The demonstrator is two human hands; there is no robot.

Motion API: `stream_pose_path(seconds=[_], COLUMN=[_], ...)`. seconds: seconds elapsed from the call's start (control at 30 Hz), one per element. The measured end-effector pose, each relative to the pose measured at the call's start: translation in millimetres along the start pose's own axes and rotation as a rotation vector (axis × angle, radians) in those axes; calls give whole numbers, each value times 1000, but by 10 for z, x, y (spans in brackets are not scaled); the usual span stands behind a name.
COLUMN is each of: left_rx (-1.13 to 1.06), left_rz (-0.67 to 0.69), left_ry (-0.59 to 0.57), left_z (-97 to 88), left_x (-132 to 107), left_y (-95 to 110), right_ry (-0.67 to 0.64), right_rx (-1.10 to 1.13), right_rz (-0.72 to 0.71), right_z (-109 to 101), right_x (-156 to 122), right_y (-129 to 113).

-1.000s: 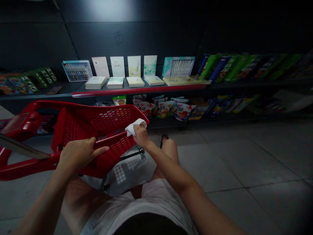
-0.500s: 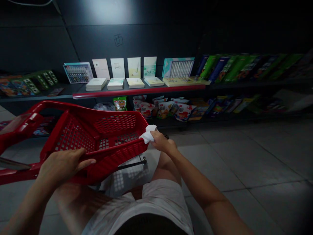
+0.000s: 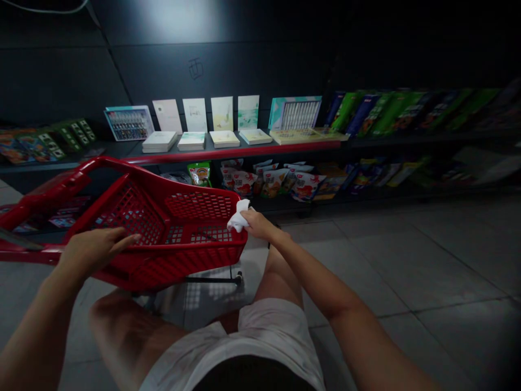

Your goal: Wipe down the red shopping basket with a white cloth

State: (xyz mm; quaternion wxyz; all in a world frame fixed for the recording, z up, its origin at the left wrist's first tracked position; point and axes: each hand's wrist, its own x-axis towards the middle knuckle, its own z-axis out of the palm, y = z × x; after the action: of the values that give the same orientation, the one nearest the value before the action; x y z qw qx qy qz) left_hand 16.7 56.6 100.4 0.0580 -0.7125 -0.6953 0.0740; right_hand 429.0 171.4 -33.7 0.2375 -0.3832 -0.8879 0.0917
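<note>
A red plastic shopping cart [image 3: 175, 259] with perforated basket walls stands in front of me, its handle end at the left. My left hand [image 3: 95, 250] is closed over the near rim of the basket, close to the handle end, with the thumb lying along it. My right hand [image 3: 255, 223] grips a crumpled white cloth [image 3: 239, 215] at the basket's right end. The cloth lies against the rim at that corner, and part of it is hidden by my fingers.
Behind the cart runs a dark shelf with a red front edge [image 3: 244, 151]. Thin books [image 3: 195, 140] stand and lie on it, beside green and blue packs [image 3: 374, 113]. Snack bags [image 3: 274, 182] sit on the lower shelf. A cart wheel [image 3: 239, 278] rests on the tiled floor.
The cart has swung round, its handle end moving away from me and its near rim now more level. My right hand and the cloth have shifted slightly left and up.
</note>
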Motion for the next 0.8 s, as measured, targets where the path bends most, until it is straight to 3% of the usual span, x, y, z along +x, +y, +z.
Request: stream_pose_path(seconds=[0.17, 0.3, 0.4, 0.53, 0.7, 0.8], left_rx=[1, -67, -84, -82, -82, -54], left_rz=[315, 498, 605, 626, 632, 635], left_ry=[-20, 12, -17, 40, 65, 63], left_z=[2, 77, 159, 266, 296, 274], left_x=[182, 376, 491, 492, 363, 318], left_y=[787, 1404, 1702, 1866, 1849, 1842], right_ry=[101, 77, -2, -149, -226, -308], right_rx=[142, 147, 131, -29, -339, -454], right_rz=[172, 126, 8, -126, -124, -165], right_z=[134, 191, 144, -27, -271, -378], right_x=[96, -160, -261, -22, 501, 648], right_y=[-64, -301, -390, -242, 110, 147])
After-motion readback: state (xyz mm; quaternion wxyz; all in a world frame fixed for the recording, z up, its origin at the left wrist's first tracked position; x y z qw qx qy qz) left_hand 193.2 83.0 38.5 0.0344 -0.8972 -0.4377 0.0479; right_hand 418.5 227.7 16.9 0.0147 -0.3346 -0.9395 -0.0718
